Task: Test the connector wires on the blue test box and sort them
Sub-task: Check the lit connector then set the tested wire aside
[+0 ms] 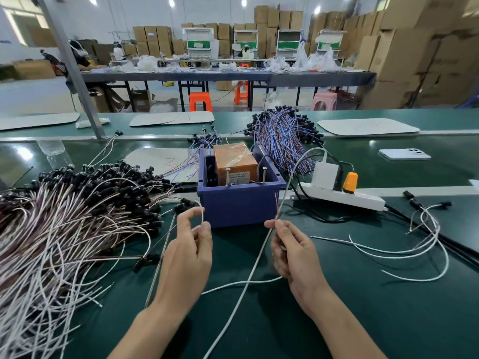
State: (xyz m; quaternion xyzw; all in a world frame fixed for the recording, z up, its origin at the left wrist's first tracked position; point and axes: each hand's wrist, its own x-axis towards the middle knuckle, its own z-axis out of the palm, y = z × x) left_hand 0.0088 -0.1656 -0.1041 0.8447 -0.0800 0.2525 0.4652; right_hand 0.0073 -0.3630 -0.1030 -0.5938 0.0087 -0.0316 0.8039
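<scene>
Left hand [189,244] pinches looped white wire [202,215], right hand [293,252] pinches straight white wire [255,263], before blue box [238,208].

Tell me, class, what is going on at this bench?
A person works at a green bench. The left hand pinches a white wire and the right hand pinches a thin wire near its tip, both just in front of the blue box. Neither wire touches the two screws on its rim yet. A large pile of wires lies to the left.
</scene>
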